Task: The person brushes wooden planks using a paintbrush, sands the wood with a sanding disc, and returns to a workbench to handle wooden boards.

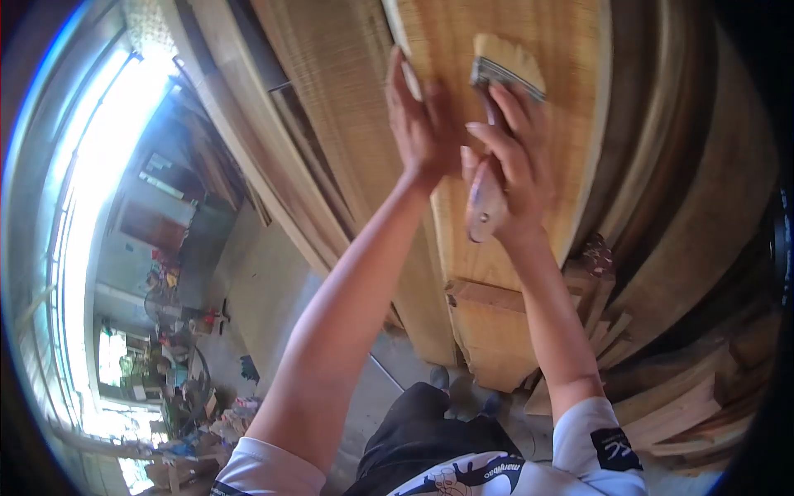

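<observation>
My right hand is wrapped around the handle of a wide flat paintbrush, its pale bristles pointing up and away from me over a light wooden board. The handle end with a small hole sticks out below my palm. My left hand lies at the board's left edge with its fingers stretched out, holding nothing; it is slightly blurred. Whether the bristles touch the wood I cannot tell.
Long planks lean on the left, and curved dark boards stand on the right. A wooden block sits below the board. Offcuts are piled at lower right. Bright windows and clutter line the left.
</observation>
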### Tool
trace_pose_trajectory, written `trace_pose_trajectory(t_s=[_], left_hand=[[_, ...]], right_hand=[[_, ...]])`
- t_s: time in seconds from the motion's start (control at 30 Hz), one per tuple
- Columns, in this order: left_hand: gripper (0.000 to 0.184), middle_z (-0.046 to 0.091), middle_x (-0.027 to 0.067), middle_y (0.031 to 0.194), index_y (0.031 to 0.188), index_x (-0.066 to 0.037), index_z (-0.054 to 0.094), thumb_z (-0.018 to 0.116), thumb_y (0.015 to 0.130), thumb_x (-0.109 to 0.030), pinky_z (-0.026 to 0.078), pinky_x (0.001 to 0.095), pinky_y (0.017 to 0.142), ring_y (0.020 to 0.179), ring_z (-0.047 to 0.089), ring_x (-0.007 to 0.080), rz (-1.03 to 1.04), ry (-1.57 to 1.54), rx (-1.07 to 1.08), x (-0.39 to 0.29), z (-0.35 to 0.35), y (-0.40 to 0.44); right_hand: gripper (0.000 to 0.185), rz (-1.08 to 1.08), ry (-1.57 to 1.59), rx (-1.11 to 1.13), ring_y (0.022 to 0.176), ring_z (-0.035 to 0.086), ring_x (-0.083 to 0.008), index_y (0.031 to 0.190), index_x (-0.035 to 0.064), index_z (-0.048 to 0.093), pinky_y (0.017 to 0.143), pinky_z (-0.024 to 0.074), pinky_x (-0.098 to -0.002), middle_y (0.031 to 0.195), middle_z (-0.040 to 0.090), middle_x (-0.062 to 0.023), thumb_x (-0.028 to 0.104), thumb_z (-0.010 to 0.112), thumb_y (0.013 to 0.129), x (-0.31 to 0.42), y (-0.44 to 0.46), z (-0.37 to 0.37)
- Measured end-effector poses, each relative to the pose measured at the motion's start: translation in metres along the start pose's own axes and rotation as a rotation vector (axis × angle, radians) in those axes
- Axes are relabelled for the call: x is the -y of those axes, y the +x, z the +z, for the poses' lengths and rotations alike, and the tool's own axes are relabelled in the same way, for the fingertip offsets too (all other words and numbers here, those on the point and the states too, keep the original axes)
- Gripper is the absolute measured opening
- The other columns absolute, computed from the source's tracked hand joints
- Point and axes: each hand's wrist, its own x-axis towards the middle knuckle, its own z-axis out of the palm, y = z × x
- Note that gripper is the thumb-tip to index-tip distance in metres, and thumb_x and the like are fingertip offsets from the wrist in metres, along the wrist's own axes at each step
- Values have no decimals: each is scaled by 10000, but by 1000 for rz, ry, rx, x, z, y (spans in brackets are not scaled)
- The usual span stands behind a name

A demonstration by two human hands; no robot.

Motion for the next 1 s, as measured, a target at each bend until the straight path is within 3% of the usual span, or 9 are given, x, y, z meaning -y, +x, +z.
trace_pose_trajectory(t_s=[0.13,0.37,0.5,0.6,0.63,0.73,0.83,0.93,1.0], left_hand=[[579,423,261,1384,1467,-58,277,451,973,-305,354,483,1046,1261,427,448,56,69,-46,5,0,-1],[633,370,311,1379,1467,-13,224,476,955,-288,342,510,1055,1259,396,479,-121,-90,122,-10,-17,-2],[755,179,341,1449,1464,-135,298,675,818,-232,379,574,1006,1274,344,532,261,144,10,-5,-28,-14],[762,238,302,1462,1430,-183,377,726,753,-219,391,567,1013,1284,367,498,614,102,274,-39,-81,-26],[751,306,266,1430,1414,-192,406,731,737,-214,415,539,1003,1257,413,464,626,54,284,-53,-88,-28],[680,491,166,1322,1356,-199,491,730,720,-189,485,454,960,1157,544,361,664,-13,346,-70,-101,-35],[505,623,100,1201,1257,-159,585,667,764,-91,555,368,877,1005,652,259,631,92,537,-63,-106,-31],[466,605,133,1247,1204,-135,616,659,747,-54,551,387,900,1095,621,284,594,180,652,-76,-125,20],[491,584,146,1285,1203,-128,617,662,724,-25,529,401,939,1160,584,313,727,179,333,-75,-112,49]], right_hand=[[479,15,-178,192,1335,421,-370,1196,132,566,1112,325,-478,1331,581,-51,61,744,757,-3,-23,-14],[315,-114,-262,433,1296,458,-365,1141,85,572,1086,364,-444,1298,599,-98,43,613,831,5,-9,-46],[342,-148,-212,576,1125,547,-337,1055,63,632,977,420,-429,1207,636,-124,-31,657,727,26,36,-47],[365,104,-271,728,1042,566,-320,1040,42,637,906,460,-380,1146,653,-140,-42,681,688,38,61,-43],[374,2,-243,708,995,569,-321,1057,32,638,858,475,-350,1110,661,-145,-9,692,689,34,64,-41],[334,209,-158,969,1045,572,-322,1044,28,651,885,473,-358,1110,666,-140,20,699,714,24,74,-45],[477,-139,-367,636,1296,451,-303,1303,87,543,1038,370,-453,1375,512,-137,202,638,849,5,59,-54],[561,-239,-636,468,1412,317,-318,1470,123,370,1122,252,-528,1530,336,-121,361,466,972,-29,12,-63],[542,-246,-636,395,1408,316,-340,1465,114,380,1128,247,-529,1526,346,-120,372,422,990,-37,-1,-63]])
